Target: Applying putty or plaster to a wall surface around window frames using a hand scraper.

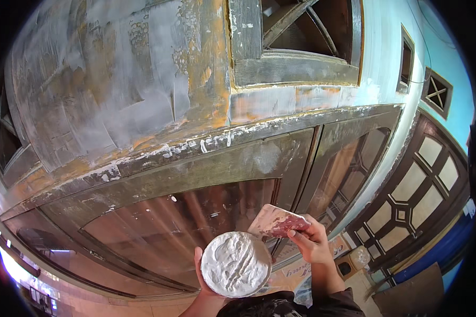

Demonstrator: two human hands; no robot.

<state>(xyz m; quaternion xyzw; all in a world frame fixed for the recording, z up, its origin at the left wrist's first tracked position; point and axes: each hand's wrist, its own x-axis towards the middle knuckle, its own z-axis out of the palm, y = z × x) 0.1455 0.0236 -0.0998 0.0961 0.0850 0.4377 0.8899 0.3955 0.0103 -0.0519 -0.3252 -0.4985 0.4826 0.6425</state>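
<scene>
My left hand (pixel 210 291) cups a round tub (pixel 237 265) from its left side and from below. The tub is filled with thick white putty, its surface ridged and lumpy. In my right hand (pixel 314 243) is a flat, dull red putty scraper (pixel 276 221), pinched at its right end between thumb and fingers. Its pale, smeared blade reaches left, over the tub's upper right rim. Beyond both hands is a dark wooden door frame (pixel 211 158) with white smears along its top. Above that, the wall (pixel 121 100) shows patchy grey-white filler and bare orange-brown areas.
Glass door panes (pixel 158 230) with curtains behind them stand close beyond the tub. A vent opening (pixel 309 31) with crossed bars sits above the frame. To the right are a panelled door (pixel 412 190), a clear jar (pixel 359 257) and a brown board (pixel 415 296).
</scene>
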